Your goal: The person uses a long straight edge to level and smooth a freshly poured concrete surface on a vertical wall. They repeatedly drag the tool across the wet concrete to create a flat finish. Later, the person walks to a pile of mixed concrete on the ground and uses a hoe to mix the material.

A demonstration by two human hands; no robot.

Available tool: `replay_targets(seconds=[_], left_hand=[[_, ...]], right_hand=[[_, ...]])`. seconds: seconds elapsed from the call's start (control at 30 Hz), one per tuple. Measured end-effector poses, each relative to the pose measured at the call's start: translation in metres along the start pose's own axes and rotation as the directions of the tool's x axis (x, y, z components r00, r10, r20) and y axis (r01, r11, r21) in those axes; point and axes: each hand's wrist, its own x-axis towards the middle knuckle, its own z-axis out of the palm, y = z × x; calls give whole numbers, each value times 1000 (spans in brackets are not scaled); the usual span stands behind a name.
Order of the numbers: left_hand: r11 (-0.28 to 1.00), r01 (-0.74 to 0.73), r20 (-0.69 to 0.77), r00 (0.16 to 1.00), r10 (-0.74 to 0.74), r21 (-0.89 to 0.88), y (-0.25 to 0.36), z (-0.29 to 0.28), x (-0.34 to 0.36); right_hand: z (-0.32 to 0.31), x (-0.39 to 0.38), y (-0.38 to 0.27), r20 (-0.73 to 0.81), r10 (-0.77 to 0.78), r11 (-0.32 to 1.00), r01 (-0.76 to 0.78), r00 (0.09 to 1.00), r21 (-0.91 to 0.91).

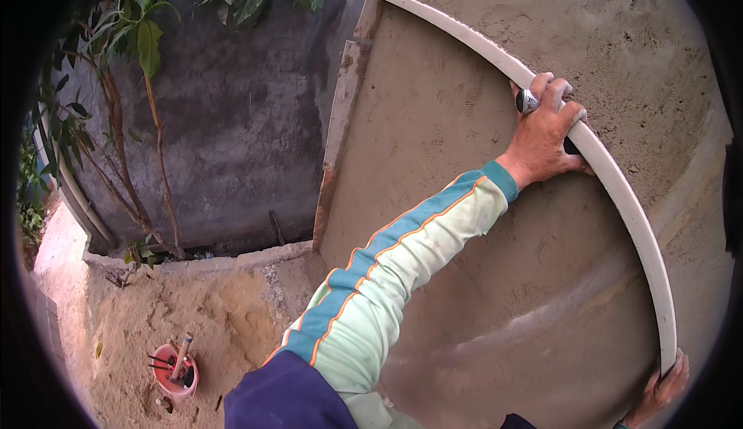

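Observation:
Against a wall of damp grey-brown mortar point(464, 220) lies a long pale straightedge point(617, 177), running from the upper middle down to the lower right; the lens bends it into an arc. My left hand point(546, 131) is wrapped over its middle part, a ring with a dark stone on one finger. Lower down, my right hand point(664, 392) grips the bottom end, partly cut off by the picture's rim. Mortar above and right of the straightedge looks rougher; below and left of it the surface is smoother, with a pale streak.
A wooden batten point(340, 119) edges the mortar on the left. Beyond it stands a dark grey wall point(248, 119) with a thin-stemmed leafy shrub point(116, 112) in front. On sandy ground at lower left sits a pink bucket point(172, 387) holding a wooden-handled tool point(183, 352). A low concrete curb point(224, 262) borders the sand.

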Motion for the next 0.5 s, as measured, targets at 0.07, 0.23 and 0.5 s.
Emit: replay_targets(seconds=[0.07,0.23,0.5], left_hand=[[999,30,26,999,-30,14,9,-2,-23],[987,160,103,981,-162,26,20,-19,-100],[934,338,181,917,-354,116,22,-52,-228]], right_hand=[[-6,-10,-12,-28,-28,999,27,999,-16],[-20,-35,-30,69,-47,999,46,996,22],[-28,-82,-69,222,-180,974,142,958,178]])
